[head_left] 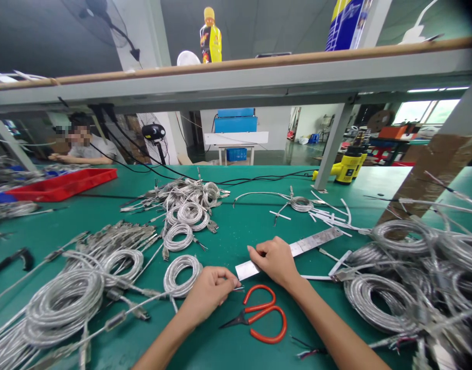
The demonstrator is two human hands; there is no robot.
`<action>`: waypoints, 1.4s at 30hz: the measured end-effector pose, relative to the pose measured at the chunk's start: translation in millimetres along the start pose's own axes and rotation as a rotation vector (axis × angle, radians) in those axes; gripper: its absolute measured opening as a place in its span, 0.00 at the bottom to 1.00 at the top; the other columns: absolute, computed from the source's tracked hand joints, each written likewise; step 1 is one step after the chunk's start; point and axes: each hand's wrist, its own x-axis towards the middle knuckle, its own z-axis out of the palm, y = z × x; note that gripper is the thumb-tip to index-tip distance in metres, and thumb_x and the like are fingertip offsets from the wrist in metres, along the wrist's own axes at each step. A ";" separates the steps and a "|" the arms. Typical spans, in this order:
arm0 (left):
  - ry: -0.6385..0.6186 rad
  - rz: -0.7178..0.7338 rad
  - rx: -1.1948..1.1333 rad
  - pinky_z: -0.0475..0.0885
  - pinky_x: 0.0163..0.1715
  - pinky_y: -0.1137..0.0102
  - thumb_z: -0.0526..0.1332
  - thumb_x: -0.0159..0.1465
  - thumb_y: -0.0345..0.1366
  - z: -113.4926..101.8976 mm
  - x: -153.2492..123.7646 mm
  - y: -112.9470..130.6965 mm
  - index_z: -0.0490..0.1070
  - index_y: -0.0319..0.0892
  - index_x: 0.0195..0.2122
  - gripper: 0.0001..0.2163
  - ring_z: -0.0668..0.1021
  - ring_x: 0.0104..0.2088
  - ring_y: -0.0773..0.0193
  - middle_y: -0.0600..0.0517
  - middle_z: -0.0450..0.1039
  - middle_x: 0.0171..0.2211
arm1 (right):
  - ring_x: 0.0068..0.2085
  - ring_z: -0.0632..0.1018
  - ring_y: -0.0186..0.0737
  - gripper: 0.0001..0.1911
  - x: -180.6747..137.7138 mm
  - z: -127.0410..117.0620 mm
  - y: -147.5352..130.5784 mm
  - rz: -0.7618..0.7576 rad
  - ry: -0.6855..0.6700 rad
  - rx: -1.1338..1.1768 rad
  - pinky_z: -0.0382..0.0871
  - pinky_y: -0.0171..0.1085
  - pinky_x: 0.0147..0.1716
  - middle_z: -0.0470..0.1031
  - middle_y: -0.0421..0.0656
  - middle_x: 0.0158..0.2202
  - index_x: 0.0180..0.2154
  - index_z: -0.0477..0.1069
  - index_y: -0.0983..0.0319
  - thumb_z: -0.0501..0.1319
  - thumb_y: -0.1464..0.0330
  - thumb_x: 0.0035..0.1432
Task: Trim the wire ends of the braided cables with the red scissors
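Note:
My left hand (211, 290) is closed in a pinch on the stripped end of a cable, whose fine wires poke out past the fingertips by the near end of a metal ruler (316, 239). Just left of that hand lies a clear-jacketed cable coil (182, 276); whether it is the same cable is hidden. My right hand (276, 259) grips the ruler from above, fingers curled over it, holding it on the green table (228, 241). Between my forearms rest orange-handled scissors (259, 313), blades pointing left. Cut wire ends (309, 349) lie beside my right forearm.
Coiled cables (62, 308) crowd the left, with another heap (390, 303) at the right. A further pile (189, 205) and white tube pieces (332, 218) lie farther back. A red tray (66, 184), a yellow heat gun (347, 167) and a shelf post (334, 146) stand beyond. A person (87, 141) sits far left.

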 end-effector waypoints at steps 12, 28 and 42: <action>-0.024 -0.012 0.008 0.42 0.12 0.77 0.55 0.50 0.36 0.1 -0.8 3.8 0.69 0.34 0.22 0.09 0.52 0.11 0.76 0.62 0.52 0.08 | 0.16 0.60 0.27 0.23 -0.6 0.1 1.3 -0.005 -0.036 0.008 0.46 0.32 0.25 0.63 0.36 0.10 0.10 0.58 0.64 0.50 0.64 0.53; 0.037 0.059 -0.195 0.54 0.15 0.78 0.57 0.52 0.41 -18.3 5.2 -6.2 0.69 0.35 0.29 0.12 0.62 0.13 0.76 0.50 0.72 0.22 | 0.33 0.68 0.36 0.08 1.2 -6.1 -3.3 -0.060 -0.137 0.134 0.51 0.35 0.34 0.73 0.40 0.27 0.26 0.72 0.59 0.54 0.69 0.50; -0.082 0.034 -0.140 0.56 0.16 0.78 0.60 0.49 0.43 -19.9 4.3 -7.7 0.72 0.34 0.23 0.14 0.64 0.14 0.75 0.51 0.70 0.18 | 0.26 0.68 0.33 0.13 2.0 3.0 -28.9 0.126 -0.343 1.103 0.59 0.32 0.26 0.71 0.41 0.23 0.24 0.73 0.64 0.57 0.62 0.48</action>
